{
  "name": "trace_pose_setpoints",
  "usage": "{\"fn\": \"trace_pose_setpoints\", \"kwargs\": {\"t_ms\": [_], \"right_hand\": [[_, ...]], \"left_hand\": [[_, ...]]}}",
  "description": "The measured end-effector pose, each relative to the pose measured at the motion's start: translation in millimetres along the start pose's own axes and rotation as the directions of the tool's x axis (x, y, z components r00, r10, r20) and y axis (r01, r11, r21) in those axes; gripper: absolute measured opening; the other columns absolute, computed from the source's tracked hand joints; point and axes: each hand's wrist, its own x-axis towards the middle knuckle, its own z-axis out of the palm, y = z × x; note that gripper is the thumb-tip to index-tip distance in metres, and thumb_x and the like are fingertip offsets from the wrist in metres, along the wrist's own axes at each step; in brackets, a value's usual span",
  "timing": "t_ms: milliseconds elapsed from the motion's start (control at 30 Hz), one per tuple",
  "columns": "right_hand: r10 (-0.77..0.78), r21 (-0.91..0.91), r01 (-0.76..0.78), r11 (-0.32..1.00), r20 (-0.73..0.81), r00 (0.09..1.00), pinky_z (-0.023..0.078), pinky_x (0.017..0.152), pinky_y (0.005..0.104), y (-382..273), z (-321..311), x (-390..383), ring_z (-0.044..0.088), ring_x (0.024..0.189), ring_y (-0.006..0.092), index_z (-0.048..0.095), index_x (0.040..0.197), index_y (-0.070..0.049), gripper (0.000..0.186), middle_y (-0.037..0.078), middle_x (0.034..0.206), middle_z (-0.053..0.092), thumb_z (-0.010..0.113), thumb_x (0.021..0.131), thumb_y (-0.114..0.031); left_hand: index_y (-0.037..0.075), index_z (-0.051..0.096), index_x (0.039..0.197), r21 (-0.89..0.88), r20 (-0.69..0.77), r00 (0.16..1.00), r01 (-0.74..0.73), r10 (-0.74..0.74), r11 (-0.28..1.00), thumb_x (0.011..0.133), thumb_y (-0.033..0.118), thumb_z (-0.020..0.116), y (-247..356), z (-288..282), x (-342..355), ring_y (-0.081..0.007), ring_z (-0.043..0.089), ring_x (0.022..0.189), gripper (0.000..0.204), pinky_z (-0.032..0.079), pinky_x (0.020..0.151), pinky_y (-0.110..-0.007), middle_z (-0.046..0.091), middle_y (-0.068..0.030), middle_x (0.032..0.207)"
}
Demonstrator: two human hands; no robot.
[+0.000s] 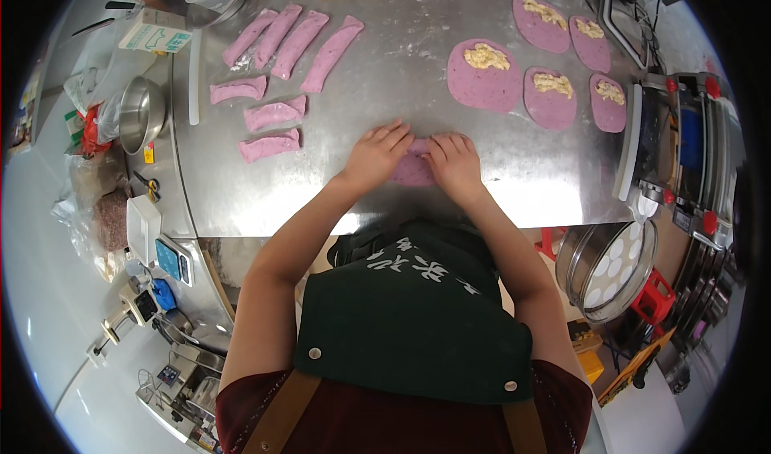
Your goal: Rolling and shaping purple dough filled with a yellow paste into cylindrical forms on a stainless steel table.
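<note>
Purple dough piece [412, 169] mostly hidden beneath both hands (only its middle visible).

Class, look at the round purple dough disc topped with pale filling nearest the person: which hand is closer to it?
Right. The right hand lies just below the round purple dough disc; the left hand lies further left, beyond the dough piece both hands press.

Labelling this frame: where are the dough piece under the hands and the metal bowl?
dough piece [411, 171], head view, purple middle showing between the hands.
metal bowl [141, 115], head view, inner wall.
</note>
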Motion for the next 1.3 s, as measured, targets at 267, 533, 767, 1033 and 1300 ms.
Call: {"fn": "trace_pose_setpoints", "kwargs": {"t_ms": [267,533,767,1033,1300], "right_hand": [[0.021,0.115,-0.014,0.993,-0.062,0.998,0.044,0.086,0.0419,0,-13,0,0.055,0.099,0.0285,0.061,0.106,-0.003,0.036,0.010,0.109,0.058,0.070,0.075,-0.019],[-0.007,0.195,-0.023,0.980,0.150,0.989,0.042,0.083,0.0407,15,-20,4,0.052,0.098,0.0280,0.061,0.107,-0.004,0.038,0.009,0.101,0.056,0.069,0.077,-0.026],[0.083,0.124,-0.099,0.987,0.124,0.989,0.043,0.080,0.0397,1,-14,16,0.053,0.095,0.0275,0.062,0.106,-0.003,0.037,0.008,0.099,0.056,0.071,0.076,-0.023],[-0.066,0.001,0.066,0.998,0.001,0.998,0.043,0.084,0.0402,5,0,-11,0.053,0.098,0.0257,0.062,0.107,-0.006,0.040,0.007,0.101,0.056,0.070,0.073,-0.025],[-0.025,0.120,0.017,0.993,0.066,0.997,0.042,0.091,0.0436,10,-14,0,0.053,0.105,0.0292,0.060,0.111,-0.004,0.041,0.011,0.110,0.058,0.069,0.077,-0.025]], "left_hand": [[0.003,0.060,0.115,0.014,-0.051,0.999,0.008,-0.007,1.000,0.078,0.012,0.059,7,-10,2,-0.0273,0.054,0.114,0.037,0.044,0.095,-0.039,0.059,-0.0101,0.121],[0.004,0.059,0.117,-0.014,0.010,1.000,-0.017,0.017,1.000,0.078,0.013,0.064,-3,-3,-1,-0.0265,0.052,0.116,0.040,0.043,0.095,-0.039,0.056,-0.0107,0.125],[0.003,0.059,0.115,-0.115,0.155,0.979,0.148,-0.130,0.982,0.082,0.017,0.060,9,-16,10,-0.0271,0.053,0.113,0.036,0.043,0.094,-0.040,0.055,-0.0112,0.123],[0.004,0.058,0.119,0.055,0.034,0.999,-0.004,0.003,0.998,0.080,0.015,0.060,3,1,-9,-0.0255,0.049,0.120,0.040,0.040,0.098,-0.038,0.053,-0.0093,0.128],[0.002,0.057,0.120,-0.050,0.015,1.000,-0.026,0.026,0.998,0.081,0.009,0.051,-4,-5,-5,-0.0297,0.050,0.122,0.040,0.042,0.100,-0.041,0.055,-0.0149,0.127]]}}
